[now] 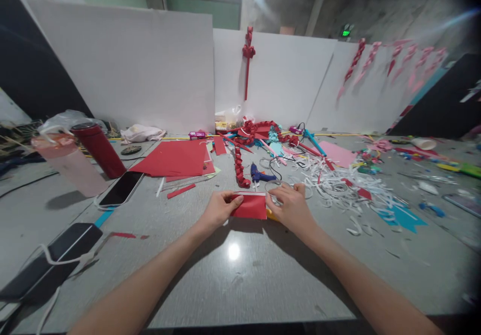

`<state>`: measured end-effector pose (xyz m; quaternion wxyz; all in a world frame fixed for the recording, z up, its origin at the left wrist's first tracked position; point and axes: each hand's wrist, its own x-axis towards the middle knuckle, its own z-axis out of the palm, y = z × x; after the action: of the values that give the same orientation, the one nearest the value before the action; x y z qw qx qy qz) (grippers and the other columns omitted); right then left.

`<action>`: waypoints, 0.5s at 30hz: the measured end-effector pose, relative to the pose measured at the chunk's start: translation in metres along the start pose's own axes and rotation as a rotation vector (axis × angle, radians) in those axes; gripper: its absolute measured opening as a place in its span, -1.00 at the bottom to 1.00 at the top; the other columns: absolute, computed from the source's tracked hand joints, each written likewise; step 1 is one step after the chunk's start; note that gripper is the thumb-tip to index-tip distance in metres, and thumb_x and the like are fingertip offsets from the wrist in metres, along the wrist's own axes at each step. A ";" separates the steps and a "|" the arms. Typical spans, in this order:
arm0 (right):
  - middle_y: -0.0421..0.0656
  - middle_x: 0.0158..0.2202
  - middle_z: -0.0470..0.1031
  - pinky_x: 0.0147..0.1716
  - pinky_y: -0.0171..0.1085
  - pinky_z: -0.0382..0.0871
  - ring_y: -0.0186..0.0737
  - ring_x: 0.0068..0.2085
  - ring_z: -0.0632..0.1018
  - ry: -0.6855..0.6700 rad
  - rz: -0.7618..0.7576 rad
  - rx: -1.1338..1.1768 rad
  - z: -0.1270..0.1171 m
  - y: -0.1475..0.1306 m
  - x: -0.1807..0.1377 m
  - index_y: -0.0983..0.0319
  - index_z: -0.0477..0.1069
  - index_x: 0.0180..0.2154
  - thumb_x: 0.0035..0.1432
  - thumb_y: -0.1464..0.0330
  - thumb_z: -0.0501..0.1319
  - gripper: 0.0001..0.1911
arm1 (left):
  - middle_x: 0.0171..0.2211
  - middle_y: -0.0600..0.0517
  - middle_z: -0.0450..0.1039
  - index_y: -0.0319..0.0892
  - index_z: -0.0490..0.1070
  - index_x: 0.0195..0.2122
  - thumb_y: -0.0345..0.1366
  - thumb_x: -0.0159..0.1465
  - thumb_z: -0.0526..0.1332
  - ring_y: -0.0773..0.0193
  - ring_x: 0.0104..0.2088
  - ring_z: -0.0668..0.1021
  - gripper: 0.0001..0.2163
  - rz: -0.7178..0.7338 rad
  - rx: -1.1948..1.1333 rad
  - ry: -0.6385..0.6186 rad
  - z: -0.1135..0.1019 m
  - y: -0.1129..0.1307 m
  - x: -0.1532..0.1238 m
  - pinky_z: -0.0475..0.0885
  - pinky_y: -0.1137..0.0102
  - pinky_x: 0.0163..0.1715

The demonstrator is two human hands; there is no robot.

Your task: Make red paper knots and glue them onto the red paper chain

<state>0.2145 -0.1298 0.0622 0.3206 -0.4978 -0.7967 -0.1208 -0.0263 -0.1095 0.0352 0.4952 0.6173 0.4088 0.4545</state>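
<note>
Between my two hands is a small rectangle of red paper with a white strip along its top edge. My left hand pinches its left end, thumb on top. My right hand is closed at the right end, thumb and fingertips against the paper's edge. Something yellow shows partly beneath the right hand; its kind is hidden. Just beyond the paper lie a braided red paper chain and a dark blue glue gun.
Red sheets lie at the left, near a phone, a red flask and a pink bottle. A power bank with cables sits front left. White paper scraps spread at the right. White panels stand behind.
</note>
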 end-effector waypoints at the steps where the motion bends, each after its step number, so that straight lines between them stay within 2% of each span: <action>1: -0.14 -0.41 0.62 -0.07 -0.06 0.05 -0.13 -0.32 0.51 0.015 0.030 -0.016 0.000 0.005 0.001 0.18 0.52 -0.41 0.36 0.34 0.15 -0.71 | -0.46 -0.09 0.59 -0.27 0.64 -0.38 0.11 0.18 0.38 0.24 -0.48 0.50 -0.56 0.000 0.007 0.007 0.000 -0.001 0.000 0.31 0.39 -0.47; 5: -0.09 -0.39 0.62 -0.05 -0.04 0.07 -0.12 -0.34 0.52 0.080 0.183 -0.131 -0.003 0.037 0.007 0.21 0.55 -0.40 0.34 0.31 0.14 -0.70 | -0.43 -0.10 0.62 -0.28 0.65 -0.33 0.08 0.17 0.39 0.21 -0.45 0.53 -0.57 -0.034 0.003 0.051 -0.003 -0.003 0.001 0.34 0.38 -0.44; 8: -0.08 -0.47 0.59 -0.02 0.00 0.11 -0.10 -0.35 0.51 -0.105 0.178 -0.232 0.000 0.054 0.006 0.21 0.52 -0.48 0.36 0.29 0.12 -0.62 | -0.36 -0.12 0.64 -0.29 0.66 -0.29 0.05 0.20 0.37 0.20 -0.41 0.55 -0.59 -0.036 -0.002 0.076 -0.004 -0.003 0.001 0.37 0.37 -0.39; 10: -0.05 -0.46 0.59 0.01 0.06 0.13 -0.04 -0.30 0.52 -0.210 0.144 -0.258 0.004 0.054 0.003 0.20 0.50 -0.53 0.36 0.27 0.13 -0.59 | -0.36 -0.12 0.63 -0.29 0.66 -0.30 0.01 0.23 0.36 0.21 -0.41 0.55 -0.61 -0.027 0.011 0.085 -0.002 -0.002 0.000 0.37 0.37 -0.39; 11: -0.01 -0.40 0.61 0.03 0.10 0.13 0.01 -0.25 0.53 -0.218 0.132 -0.249 0.007 0.050 0.002 0.20 0.51 -0.52 0.35 0.26 0.15 -0.60 | -0.36 -0.11 0.63 -0.28 0.65 -0.27 -0.01 0.23 0.36 0.22 -0.41 0.55 -0.63 -0.022 0.013 0.098 -0.001 -0.002 -0.001 0.37 0.38 -0.40; 13: 0.06 -0.24 0.63 0.06 0.15 0.15 0.12 -0.11 0.52 -0.166 0.126 -0.172 0.009 0.036 0.000 0.21 0.55 -0.42 0.35 0.23 0.16 -0.66 | -0.37 -0.08 0.61 -0.27 0.62 -0.16 -0.04 0.20 0.40 0.21 -0.40 0.56 -0.64 -0.011 -0.012 0.125 0.004 -0.002 -0.004 0.37 0.40 -0.41; 15: 0.05 -0.14 0.61 0.05 0.10 0.21 0.11 -0.05 0.52 -0.129 0.138 0.023 0.008 0.020 0.000 0.21 0.56 -0.28 0.41 0.22 0.09 -0.66 | -0.35 -0.06 0.61 -0.24 0.56 -0.06 -0.06 0.17 0.44 0.20 -0.37 0.59 -0.58 -0.015 -0.077 0.131 0.010 -0.001 -0.007 0.41 0.41 -0.41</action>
<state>0.2284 -0.1160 0.0537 0.2821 -0.5544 -0.7809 -0.0570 -0.0184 -0.1188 0.0318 0.4942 0.5638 0.4269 0.5056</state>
